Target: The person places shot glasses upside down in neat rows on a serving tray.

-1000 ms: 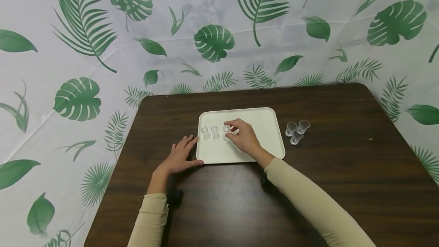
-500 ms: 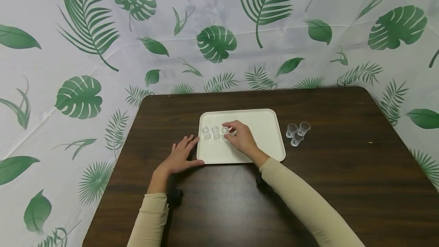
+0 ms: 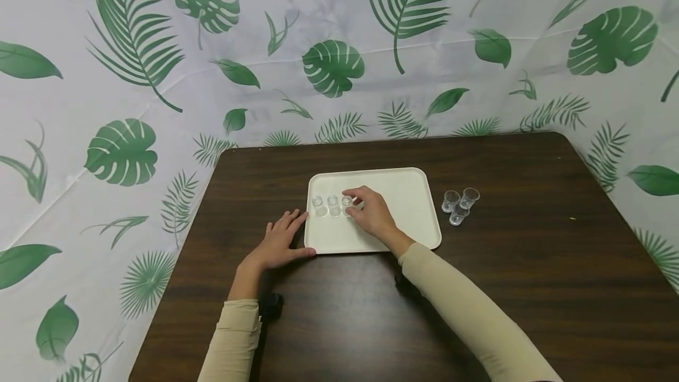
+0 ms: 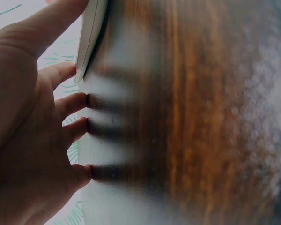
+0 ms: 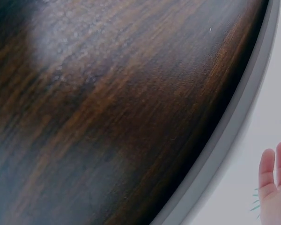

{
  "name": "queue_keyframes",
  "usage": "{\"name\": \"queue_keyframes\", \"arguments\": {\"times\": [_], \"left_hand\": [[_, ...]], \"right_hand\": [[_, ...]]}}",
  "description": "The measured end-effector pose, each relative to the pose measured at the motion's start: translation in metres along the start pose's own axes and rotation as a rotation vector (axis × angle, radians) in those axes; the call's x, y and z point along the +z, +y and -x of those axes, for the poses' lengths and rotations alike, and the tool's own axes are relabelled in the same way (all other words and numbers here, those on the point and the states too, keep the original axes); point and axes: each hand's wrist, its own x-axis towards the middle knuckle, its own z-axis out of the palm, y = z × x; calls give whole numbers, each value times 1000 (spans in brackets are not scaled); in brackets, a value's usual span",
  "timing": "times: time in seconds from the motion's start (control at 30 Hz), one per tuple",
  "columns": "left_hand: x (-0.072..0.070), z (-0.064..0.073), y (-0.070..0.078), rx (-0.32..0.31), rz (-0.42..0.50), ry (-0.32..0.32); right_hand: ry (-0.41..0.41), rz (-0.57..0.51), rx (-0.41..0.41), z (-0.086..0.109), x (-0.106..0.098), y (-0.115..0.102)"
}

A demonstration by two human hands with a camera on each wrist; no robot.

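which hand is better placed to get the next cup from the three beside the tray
Right, probably: the right hand is nearer the three cups, just right of the tray, though it holds another cup. The left hand touches the tray's opposite side.

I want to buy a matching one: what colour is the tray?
The tray is a plain creamy white; the head view shows it best.
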Motion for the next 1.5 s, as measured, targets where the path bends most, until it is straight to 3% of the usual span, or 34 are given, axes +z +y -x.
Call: {"name": "queue_keyframes", "arguments": {"times": [0.67, 0.9, 1.2, 1.37, 1.5], "left_hand": [[1, -1, 1, 0, 12, 5], [1, -1, 0, -1, 9, 1], [0, -3, -1, 14, 14, 5], [2, -4, -1, 30, 7, 5], [2, -1, -3, 19, -1, 4]], "right_hand": [[0, -10, 44, 2, -4, 1], [59, -50, -35, 5, -20, 3], [224, -64, -118, 4, -61, 8], [427, -51, -170, 6, -96, 19], [583, -28, -160, 11, -129, 33]]}}
